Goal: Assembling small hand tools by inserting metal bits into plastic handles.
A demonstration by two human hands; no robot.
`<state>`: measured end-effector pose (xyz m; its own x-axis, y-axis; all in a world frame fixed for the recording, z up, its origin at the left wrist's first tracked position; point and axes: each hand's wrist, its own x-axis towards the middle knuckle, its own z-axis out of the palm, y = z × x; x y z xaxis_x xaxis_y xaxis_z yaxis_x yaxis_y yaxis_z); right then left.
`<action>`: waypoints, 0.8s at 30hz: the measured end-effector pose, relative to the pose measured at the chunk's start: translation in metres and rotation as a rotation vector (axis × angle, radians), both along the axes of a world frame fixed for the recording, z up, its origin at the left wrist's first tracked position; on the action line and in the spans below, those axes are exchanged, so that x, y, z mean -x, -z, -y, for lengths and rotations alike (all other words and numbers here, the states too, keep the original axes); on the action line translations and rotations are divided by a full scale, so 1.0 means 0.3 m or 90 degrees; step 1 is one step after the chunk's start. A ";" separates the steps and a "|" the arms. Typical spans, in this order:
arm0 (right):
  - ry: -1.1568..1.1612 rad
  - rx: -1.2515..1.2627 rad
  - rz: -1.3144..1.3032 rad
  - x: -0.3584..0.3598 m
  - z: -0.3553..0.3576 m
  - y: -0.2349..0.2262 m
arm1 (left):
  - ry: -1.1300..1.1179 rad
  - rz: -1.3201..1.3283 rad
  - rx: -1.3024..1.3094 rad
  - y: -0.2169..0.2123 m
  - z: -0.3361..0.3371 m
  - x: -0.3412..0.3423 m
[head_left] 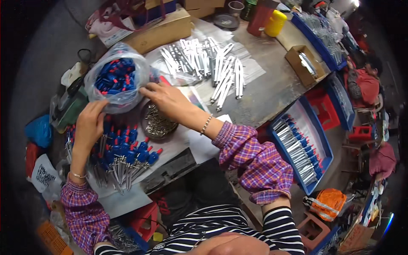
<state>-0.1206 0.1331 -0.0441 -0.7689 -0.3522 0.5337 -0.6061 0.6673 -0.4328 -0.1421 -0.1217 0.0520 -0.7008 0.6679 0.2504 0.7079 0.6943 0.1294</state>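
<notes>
Fingers of both the left hand [90,123] and right hand [166,98] pinch the rim of a clear plastic bag [115,78] of blue-and-red caps [114,76] above the table [272,85].

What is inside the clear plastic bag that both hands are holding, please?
The clear plastic bag holds blue handle parts with red tips. Any deeper in the pile are covered.

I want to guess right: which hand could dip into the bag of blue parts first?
Probably the right hand. Its fingers lie at the open mouth of the bag, beside the blue parts. The left hand grips the bag's lower edge, seemingly steadying it.
</notes>
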 end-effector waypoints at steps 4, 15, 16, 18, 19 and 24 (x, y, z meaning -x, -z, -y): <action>-0.054 0.106 0.053 0.008 -0.079 -0.051 | -0.026 -0.063 0.011 0.000 0.006 -0.011; 0.465 -0.097 0.255 -0.035 -0.698 -0.025 | 0.047 -0.062 -0.026 0.012 -0.085 -0.071; 0.441 -0.082 0.248 -0.049 -0.691 -0.007 | 0.047 -0.062 -0.024 0.014 -0.095 -0.076; 0.464 -0.114 0.252 -0.040 -0.690 0.013 | 0.069 -0.029 -0.029 0.014 -0.113 -0.086; 0.465 -0.054 0.268 -0.040 -0.694 0.018 | 0.071 -0.032 -0.026 0.012 -0.117 -0.093; 0.429 0.243 0.419 -0.088 -0.750 0.047 | 0.095 -0.030 -0.034 0.008 -0.143 -0.124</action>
